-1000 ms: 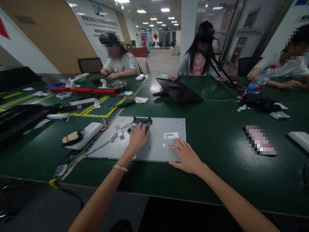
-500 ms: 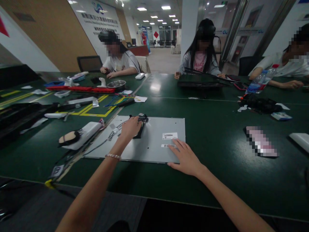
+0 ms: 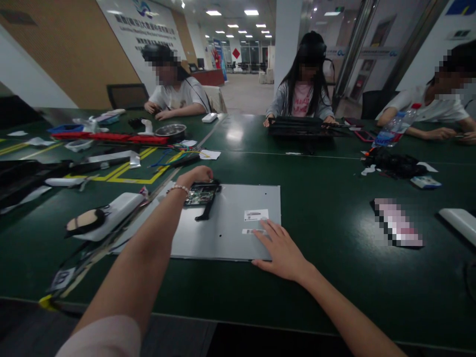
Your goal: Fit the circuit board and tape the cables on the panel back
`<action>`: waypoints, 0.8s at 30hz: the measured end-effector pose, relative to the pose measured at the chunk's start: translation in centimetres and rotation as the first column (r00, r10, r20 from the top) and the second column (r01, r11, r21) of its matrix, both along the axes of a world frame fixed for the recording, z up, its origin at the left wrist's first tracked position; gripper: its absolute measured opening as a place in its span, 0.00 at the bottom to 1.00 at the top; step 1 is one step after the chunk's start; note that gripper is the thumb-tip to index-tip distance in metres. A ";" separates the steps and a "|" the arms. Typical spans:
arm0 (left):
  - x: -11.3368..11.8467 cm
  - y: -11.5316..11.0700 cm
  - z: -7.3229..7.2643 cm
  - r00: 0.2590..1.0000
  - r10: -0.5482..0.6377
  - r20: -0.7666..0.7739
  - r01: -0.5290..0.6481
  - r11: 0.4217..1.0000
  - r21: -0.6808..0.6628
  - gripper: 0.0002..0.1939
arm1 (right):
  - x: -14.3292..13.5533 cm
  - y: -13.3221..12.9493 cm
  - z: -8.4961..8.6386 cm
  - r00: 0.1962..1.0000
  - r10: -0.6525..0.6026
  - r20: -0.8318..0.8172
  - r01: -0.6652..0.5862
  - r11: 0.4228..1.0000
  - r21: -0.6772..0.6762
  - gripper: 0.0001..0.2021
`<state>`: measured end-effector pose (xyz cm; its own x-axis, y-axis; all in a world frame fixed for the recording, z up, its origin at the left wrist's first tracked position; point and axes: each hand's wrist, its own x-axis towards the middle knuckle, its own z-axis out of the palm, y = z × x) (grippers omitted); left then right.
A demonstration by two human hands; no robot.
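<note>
A flat silvery panel (image 3: pixel 230 245) lies on the green table in front of me. On its upper left part rests a circuit board (image 3: pixel 201 197) with a black frame piece (image 3: pixel 205 210) at its right side. My left hand (image 3: pixel 201 174) is above the far edge of the board, its fingers curled together; what they hold, if anything, is too small to tell. My right hand (image 3: pixel 282 248) lies spread on the panel's near right corner, fingertips next to a white label (image 3: pixel 256 214).
At my left are a white device with a tan pad (image 3: pixel 87 221), cables, and a long red strip (image 3: pixel 122 137). A phone (image 3: pixel 397 222) and a bottle (image 3: pixel 396 124) are at the right. Three people sit across the table (image 3: pixel 327 297).
My left hand has moved up and away from the black part, and the green circuit board now shows. My right hand stays on the panel. The view has shifted slightly.
</note>
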<state>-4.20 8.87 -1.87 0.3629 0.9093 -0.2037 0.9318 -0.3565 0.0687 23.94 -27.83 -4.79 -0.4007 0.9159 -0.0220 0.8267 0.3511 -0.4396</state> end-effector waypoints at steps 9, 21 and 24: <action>-0.2 1.5 0.0 0.996 0.016 0.089 -0.027 0.991 0.127 0.11 | -0.2 0.3 -0.5 1.000 0.001 -0.008 -0.001 1.000 0.001 0.40; -0.9 -1.5 0.5 0.985 -0.029 0.171 0.014 0.996 0.085 0.14 | 0.0 0.0 0.0 1.000 0.001 0.004 -0.001 1.000 -0.007 0.39; -2.7 -2.5 1.7 0.967 -0.057 0.248 0.039 0.996 0.076 0.17 | 0.0 -0.1 0.0 1.000 0.002 0.007 -0.002 1.000 -0.010 0.39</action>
